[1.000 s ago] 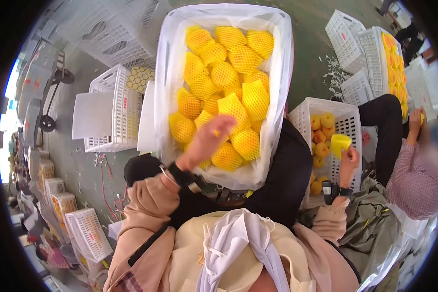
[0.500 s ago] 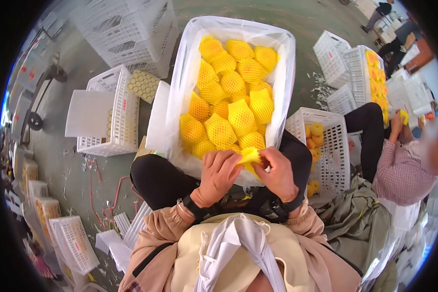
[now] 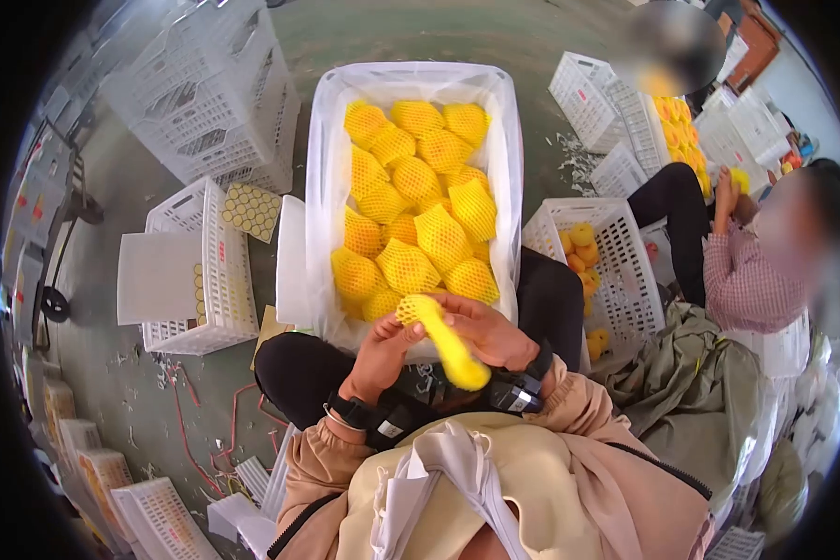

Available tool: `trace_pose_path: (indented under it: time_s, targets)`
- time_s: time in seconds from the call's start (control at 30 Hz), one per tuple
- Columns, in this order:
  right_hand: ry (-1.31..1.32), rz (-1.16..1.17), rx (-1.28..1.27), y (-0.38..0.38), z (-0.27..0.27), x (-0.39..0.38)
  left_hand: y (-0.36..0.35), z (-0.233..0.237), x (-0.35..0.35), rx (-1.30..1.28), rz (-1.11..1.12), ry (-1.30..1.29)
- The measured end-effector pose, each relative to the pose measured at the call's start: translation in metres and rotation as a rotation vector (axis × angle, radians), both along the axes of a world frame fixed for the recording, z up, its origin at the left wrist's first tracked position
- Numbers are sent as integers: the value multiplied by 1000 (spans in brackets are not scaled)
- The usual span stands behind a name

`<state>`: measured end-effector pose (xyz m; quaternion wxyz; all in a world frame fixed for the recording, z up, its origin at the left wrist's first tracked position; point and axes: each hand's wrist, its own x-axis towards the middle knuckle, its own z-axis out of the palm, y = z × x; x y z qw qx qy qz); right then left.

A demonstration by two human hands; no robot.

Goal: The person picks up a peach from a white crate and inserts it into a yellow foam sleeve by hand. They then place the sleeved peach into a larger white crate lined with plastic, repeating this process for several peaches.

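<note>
Between my two hands, in front of the lined tub, is a bunched yellow foam net sleeve (image 3: 453,353), its fuzzy end hanging toward my lap. My left hand (image 3: 381,353) pinches its open mesh end with thumb and fingers. My right hand (image 3: 493,334) is closed around its upper part, with some fingers hidden behind it. Just beyond my hands, the white tub (image 3: 506,177) with a thin translucent liner holds several round fruits in yellow foam nets (image 3: 409,268).
A white crate of bare orange-yellow fruit (image 3: 583,252) stands at my right, by a grey-green cloth (image 3: 686,392). At left are a crate with a white panel (image 3: 229,271) and stacked crates (image 3: 215,103). A seated person (image 3: 751,271) handles a yellow item at far right.
My hands have drawn back slightly from the tub's near edge. The foam sleeve, earlier stretched between my fingers, now hangs down toward me. My view has shifted.
</note>
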<state>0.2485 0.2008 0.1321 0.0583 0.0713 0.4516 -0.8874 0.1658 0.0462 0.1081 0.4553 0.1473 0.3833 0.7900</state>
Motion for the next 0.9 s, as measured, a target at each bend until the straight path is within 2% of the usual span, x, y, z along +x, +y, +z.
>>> trace_pose_path:
  time_s: [0.07, 0.13, 0.17, 0.2, 0.27, 0.3, 0.33, 0.4, 0.47, 0.5, 0.53, 0.57, 0.6, 0.63, 0.7, 0.73, 0.77, 0.8, 0.83, 0.87, 0.9]
  targets:
    - [-37, -37, -118, 1, -23, 4, -5, -9, -1, -56, -30, -54]
    - [88, -241, 42, -1, -45, 4, -7, -33, -8, 346, -79, -74]
    - [142, -248, 278, -1, -86, 0, -10, -28, -7, 338, -94, -76]
    - [135, -281, 285, -5, -88, 2, -9, -18, -3, 247, 5, -43]
    - [399, -335, 862, -14, -90, 9, -5, 1, 13, 76, 173, 26]
    - [300, -314, 475, -27, -127, -3, -8, 0, 15, 173, 50, -263]
    - [221, -294, 78, -27, -164, -18, 3, 15, 15, 371, -120, -273]
    - [336, -284, 43, -15, -54, -13, 16, 9, 22, 456, -218, -306]
    - [540, -447, 468, -12, -55, -25, 17, 6, 10, 331, -182, -368]
    - [529, -579, 341, -11, -23, -12, 17, 4, 0, 317, -205, -376]
    - [521, -602, 338, -1, -15, -6, 18, 3, -14, 282, -103, -226]
    - [281, -480, 474, 10, -13, 1, 19, 1, -22, 252, 3, -71]
    - [33, -349, 590, 26, -12, 5, 23, 9, -30, 237, -13, -78]
    - [65, -467, 504, 45, -15, 10, 26, 20, -38, 245, -2, -66]
    - [77, -722, 639, 106, -15, 41, 32, 19, -50, 241, 5, -61]
    - [-1, -848, 744, 138, -23, 59, 31, 14, -55, 180, 5, -59]
    - [-181, -871, 612, 167, -17, 83, 29, 10, -59, 119, 6, -57]
    - [-338, -824, 745, 196, -26, 108, 28, 1, -59, 108, 2, -63]
    - [-422, -706, 1354, 225, -57, 137, 28, -9, -60, 44, 52, -116]
    - [-534, -574, 1591, 254, -102, 169, 30, -17, -60, -22, 103, -170]
    - [-717, -400, 1705, 277, -148, 203, 32, -21, -60, -40, 102, -182]
